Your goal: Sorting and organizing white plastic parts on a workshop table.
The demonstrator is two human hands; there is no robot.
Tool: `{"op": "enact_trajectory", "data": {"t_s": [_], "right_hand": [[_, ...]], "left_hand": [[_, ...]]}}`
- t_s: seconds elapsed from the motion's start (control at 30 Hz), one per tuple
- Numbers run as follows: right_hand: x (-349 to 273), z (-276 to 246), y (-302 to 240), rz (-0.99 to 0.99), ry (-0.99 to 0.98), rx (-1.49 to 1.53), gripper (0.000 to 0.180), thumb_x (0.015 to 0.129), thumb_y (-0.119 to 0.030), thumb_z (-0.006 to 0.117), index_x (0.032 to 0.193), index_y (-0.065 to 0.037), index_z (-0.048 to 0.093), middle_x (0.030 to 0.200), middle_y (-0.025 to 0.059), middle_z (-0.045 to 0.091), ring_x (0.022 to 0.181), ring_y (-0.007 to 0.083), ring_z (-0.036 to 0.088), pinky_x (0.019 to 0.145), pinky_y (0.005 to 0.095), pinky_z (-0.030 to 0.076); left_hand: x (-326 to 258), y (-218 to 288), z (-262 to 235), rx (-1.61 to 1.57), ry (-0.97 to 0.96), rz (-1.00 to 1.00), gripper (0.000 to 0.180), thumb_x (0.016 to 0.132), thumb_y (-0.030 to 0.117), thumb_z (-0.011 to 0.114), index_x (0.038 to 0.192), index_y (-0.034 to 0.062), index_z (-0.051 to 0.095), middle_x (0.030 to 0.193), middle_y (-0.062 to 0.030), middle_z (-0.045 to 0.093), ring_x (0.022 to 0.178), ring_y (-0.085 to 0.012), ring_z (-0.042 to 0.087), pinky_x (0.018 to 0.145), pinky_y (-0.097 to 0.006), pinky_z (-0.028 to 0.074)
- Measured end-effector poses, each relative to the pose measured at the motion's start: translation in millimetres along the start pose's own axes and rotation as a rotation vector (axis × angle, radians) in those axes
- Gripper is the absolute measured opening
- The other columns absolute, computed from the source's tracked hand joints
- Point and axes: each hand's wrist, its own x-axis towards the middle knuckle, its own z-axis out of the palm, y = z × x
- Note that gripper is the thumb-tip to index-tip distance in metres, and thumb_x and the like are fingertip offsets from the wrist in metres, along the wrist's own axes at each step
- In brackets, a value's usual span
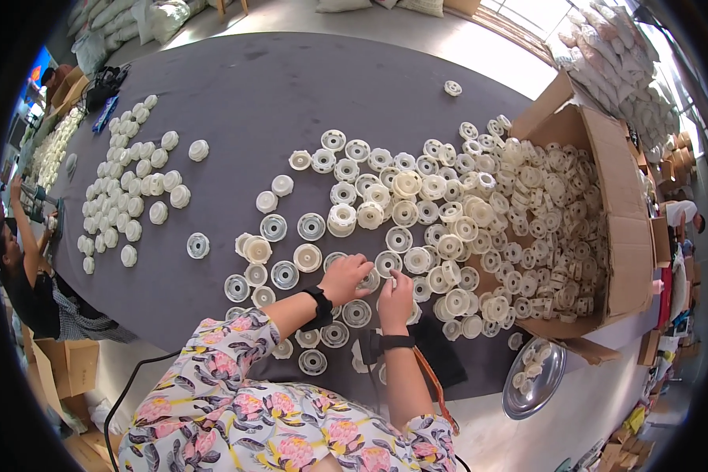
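Note:
My left hand (344,277) rests on the grey table (252,102) with its fingertips on a round white plastic part (369,278). Just to its right, my right hand (396,297) pinches a small white piece near its fingertips; what it is cannot be made out. Both wrists wear black bands. Around the hands lie several round cream and clear plastic discs, such as one (357,312) between my wrists and one (389,262) just above my fingers.
An open cardboard box (617,204) on its side spills many white parts onto the table at right. Rows of white caps (134,189) lie at left. A metal bowl (536,379) sits lower right. Another person (23,267) sits at far left.

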Motion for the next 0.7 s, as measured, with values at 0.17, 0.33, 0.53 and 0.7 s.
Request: {"op": "enact_trajectory", "data": {"t_s": [0.17, 0.33, 0.53, 0.7], "right_hand": [[-34, -54, 33, 0.154, 0.11, 0.272, 0.021, 0.085, -0.008, 0.05, 0.103, 0.0, 0.06, 0.094, 0.0134, 0.058, 0.079, 0.0243, 0.059, 0.071, 0.0329, 0.047], [-79, -140, 87, 0.353, 0.428, 0.514, 0.017, 0.09, -0.006, 0.05, 0.102, 0.001, 0.06, 0.094, 0.0052, 0.059, 0.06, 0.0068, 0.053, 0.055, 0.0202, 0.044], [-109, -262, 212, 0.383, 0.724, -0.045, 0.027, 0.085, -0.012, 0.054, 0.109, 0.001, 0.057, 0.103, 0.0138, 0.06, 0.085, 0.0235, 0.058, 0.078, 0.0342, 0.046], [-129, -315, 301, 0.756, 0.579, -0.332, 0.044, 0.08, -0.018, 0.058, 0.118, 0.004, 0.052, 0.112, 0.0239, 0.057, 0.108, 0.0394, 0.051, 0.097, 0.0406, 0.037]], "left_hand": [[2, 7, 17, 0.198, -0.067, 0.057, 0.056, 0.068, 0.037, 0.073, 0.113, 0.0094, 0.053, 0.103, -0.008, 0.051, 0.098, -0.0246, 0.05, 0.084, -0.039, 0.04], [0, 9, 20, 0.223, -0.082, 0.105, 0.048, 0.069, 0.035, 0.073, 0.106, 0.0081, 0.058, 0.106, -0.0129, 0.053, 0.103, -0.029, 0.051, 0.09, -0.043, 0.038], [-18, 34, 0, 0.093, 0.084, -0.043, 0.05, 0.07, 0.025, 0.071, 0.113, 0.0058, 0.052, 0.116, -0.0135, 0.05, 0.108, -0.0324, 0.047, 0.092, -0.042, 0.037], [-30, 60, 9, 0.085, 0.141, -0.073, 0.043, 0.073, 0.02, 0.068, 0.111, 0.0068, 0.054, 0.115, -0.0134, 0.051, 0.107, -0.0315, 0.048, 0.09, -0.041, 0.036]]}}
